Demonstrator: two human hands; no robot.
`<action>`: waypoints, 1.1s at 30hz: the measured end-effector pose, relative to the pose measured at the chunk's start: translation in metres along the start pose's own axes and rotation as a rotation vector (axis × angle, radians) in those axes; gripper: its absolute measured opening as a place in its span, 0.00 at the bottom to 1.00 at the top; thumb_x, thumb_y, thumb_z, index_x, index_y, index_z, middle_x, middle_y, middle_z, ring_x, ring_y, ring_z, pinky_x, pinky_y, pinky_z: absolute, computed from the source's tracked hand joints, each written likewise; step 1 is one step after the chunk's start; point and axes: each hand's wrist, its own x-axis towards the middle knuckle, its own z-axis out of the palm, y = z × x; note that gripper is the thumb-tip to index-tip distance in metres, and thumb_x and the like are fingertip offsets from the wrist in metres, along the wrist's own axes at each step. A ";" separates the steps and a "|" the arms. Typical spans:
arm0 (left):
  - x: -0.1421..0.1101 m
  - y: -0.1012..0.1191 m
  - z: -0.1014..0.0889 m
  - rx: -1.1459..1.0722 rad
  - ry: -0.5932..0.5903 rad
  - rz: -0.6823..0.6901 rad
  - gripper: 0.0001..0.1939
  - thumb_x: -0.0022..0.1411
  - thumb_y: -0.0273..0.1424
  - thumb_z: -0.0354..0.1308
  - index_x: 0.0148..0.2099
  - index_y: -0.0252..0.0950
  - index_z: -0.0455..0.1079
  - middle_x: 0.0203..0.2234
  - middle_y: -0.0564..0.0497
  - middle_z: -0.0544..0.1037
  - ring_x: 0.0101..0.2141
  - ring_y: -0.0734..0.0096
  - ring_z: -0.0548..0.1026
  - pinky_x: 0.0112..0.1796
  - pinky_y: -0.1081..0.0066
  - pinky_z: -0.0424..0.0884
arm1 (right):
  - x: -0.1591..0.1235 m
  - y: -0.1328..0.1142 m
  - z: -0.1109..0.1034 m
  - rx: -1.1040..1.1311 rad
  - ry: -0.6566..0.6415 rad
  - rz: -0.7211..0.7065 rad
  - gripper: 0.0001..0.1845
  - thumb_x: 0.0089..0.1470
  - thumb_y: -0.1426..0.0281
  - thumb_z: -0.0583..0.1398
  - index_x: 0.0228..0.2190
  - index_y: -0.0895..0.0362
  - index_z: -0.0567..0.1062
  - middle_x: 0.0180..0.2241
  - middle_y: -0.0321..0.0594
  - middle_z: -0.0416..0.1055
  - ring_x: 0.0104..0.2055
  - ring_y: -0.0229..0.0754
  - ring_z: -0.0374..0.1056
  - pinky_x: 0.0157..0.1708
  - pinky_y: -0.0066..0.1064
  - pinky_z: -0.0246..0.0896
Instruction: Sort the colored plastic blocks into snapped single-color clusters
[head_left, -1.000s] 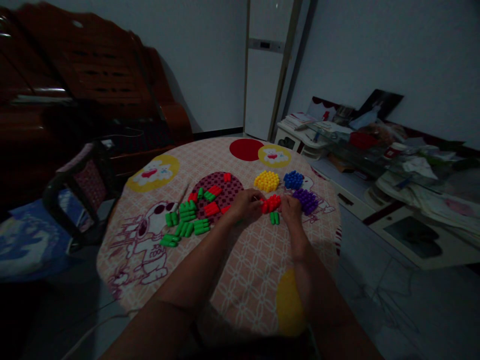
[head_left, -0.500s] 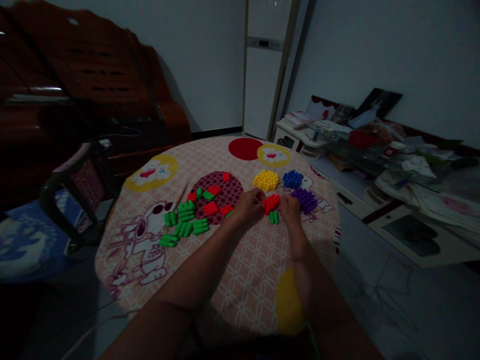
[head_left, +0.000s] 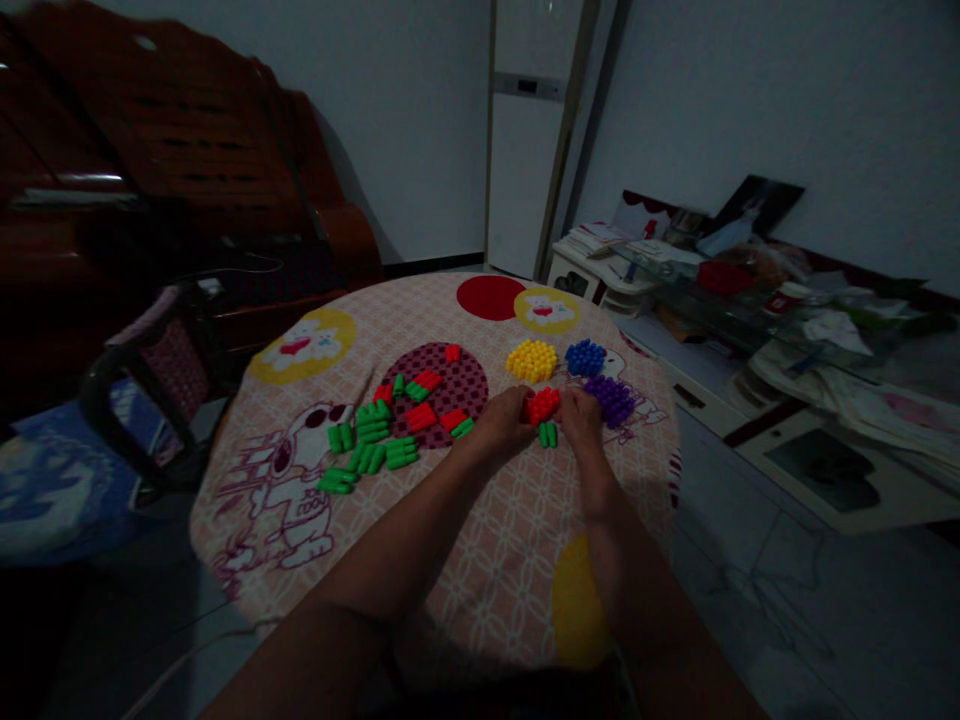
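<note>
So compared with 1 second ago, the left hand has slid right and closed in on the left side of the red cluster, its fingers lower and more curled. That cluster looks more compact now too. Also, the green end of a red-and-green group, hidden behind that wrist at first, has come into view.

Both hands together, fingers curled

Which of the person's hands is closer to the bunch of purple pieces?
The right. The right hand is just beside the purple bunch; the left hand is farther off, on the other side of the red bunch.
</note>
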 end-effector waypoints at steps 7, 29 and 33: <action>0.003 -0.007 0.007 0.030 0.054 0.110 0.16 0.54 0.30 0.61 0.47 0.36 0.72 0.38 0.47 0.77 0.37 0.65 0.73 0.39 0.68 0.68 | -0.008 -0.002 -0.014 0.012 -0.079 0.200 0.11 0.53 0.66 0.53 0.25 0.56 0.74 0.15 0.34 0.68 0.17 0.38 0.64 0.21 0.27 0.56; 0.016 -0.046 -0.067 0.405 0.186 -0.143 0.20 0.61 0.27 0.56 0.55 0.32 0.72 0.50 0.39 0.78 0.49 0.55 0.76 0.51 0.62 0.71 | -0.023 -0.039 -0.028 0.339 -0.539 0.256 0.15 0.46 0.59 0.61 0.19 0.58 0.72 0.14 0.34 0.69 0.13 0.34 0.62 0.11 0.22 0.55; 0.008 -0.069 -0.095 0.568 0.297 -0.360 0.22 0.60 0.31 0.59 0.55 0.29 0.71 0.51 0.34 0.76 0.54 0.44 0.72 0.53 0.54 0.69 | -0.006 -0.031 -0.034 0.392 -0.085 0.240 0.14 0.47 0.59 0.59 0.24 0.57 0.74 0.15 0.31 0.67 0.12 0.32 0.58 0.10 0.22 0.48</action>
